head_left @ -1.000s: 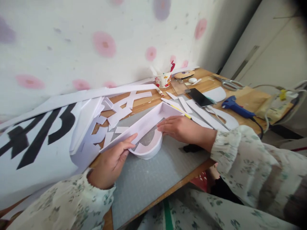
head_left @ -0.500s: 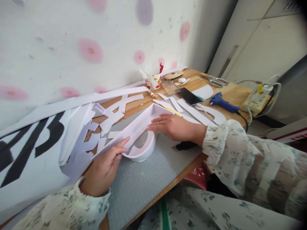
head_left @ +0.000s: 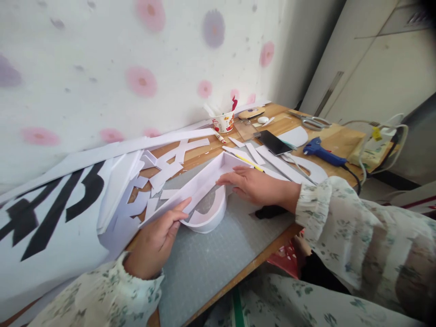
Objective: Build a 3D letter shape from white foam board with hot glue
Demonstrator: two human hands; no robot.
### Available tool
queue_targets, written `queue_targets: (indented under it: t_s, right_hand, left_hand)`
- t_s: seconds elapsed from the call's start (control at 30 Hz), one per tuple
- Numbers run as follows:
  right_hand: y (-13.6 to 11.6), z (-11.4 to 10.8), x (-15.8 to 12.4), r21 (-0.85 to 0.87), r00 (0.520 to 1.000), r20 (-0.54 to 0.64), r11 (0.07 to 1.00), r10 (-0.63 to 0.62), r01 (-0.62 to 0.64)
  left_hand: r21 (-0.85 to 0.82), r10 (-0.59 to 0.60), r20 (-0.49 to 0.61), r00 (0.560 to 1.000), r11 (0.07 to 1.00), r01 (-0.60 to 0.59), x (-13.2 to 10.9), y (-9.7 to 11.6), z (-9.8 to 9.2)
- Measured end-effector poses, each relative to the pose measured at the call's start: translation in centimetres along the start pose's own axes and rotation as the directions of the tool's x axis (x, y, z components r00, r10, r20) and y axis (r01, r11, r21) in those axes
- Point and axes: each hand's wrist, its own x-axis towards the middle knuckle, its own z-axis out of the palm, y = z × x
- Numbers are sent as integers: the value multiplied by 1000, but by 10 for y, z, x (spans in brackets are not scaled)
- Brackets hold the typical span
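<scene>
A white foam-board shape (head_left: pixel 200 190) with raised side walls, straight along one side and curved at the near end, lies on a grey cutting mat (head_left: pixel 218 254). My left hand (head_left: pixel 156 240) grips the near end of its long straight wall, thumb on top and fingers curled behind. My right hand (head_left: pixel 254 184) lies flat on the right wall of the shape, fingers stretched out and pressed together. Both arms wear floral sleeves.
White foam-board strips and offcuts (head_left: pixel 163 170) litter the wooden table (head_left: pixel 335 136). A large white sheet with black strokes (head_left: pixel 47 213) lies at the left. Behind are a paper cup (head_left: pixel 223 121), a phone (head_left: pixel 274 142), scissors (head_left: pixel 311 121) and a blue glue gun (head_left: pixel 322 152).
Both hands keep their hold on the shape. Only the camera view has shifted slightly.
</scene>
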Motion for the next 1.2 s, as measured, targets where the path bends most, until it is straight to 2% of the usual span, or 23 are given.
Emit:
queue_targets:
  t_s: [0.47, 0.67, 0.93, 1.2]
  right_hand:
    - [3, 6, -3, 44, 998, -39, 998, -49, 51]
    - [5, 10, -8, -43, 996, -64, 997, -66, 63]
    - [1, 3, -14, -88, 978, -132, 985, -161, 150]
    - [-18, -4, -23, -199, 981, -130, 973, -142, 115]
  left_hand:
    - [-19, -21, 1, 1000, 1000, 21, 1, 2, 1]
    - [-81, -18, -16, 1000, 997, 17, 3, 9, 1]
    - [-121, 3, -21, 1000, 993, -5, 2, 6, 4]
    - [-132, -13, -24, 1000, 991, 10, 3, 8, 3]
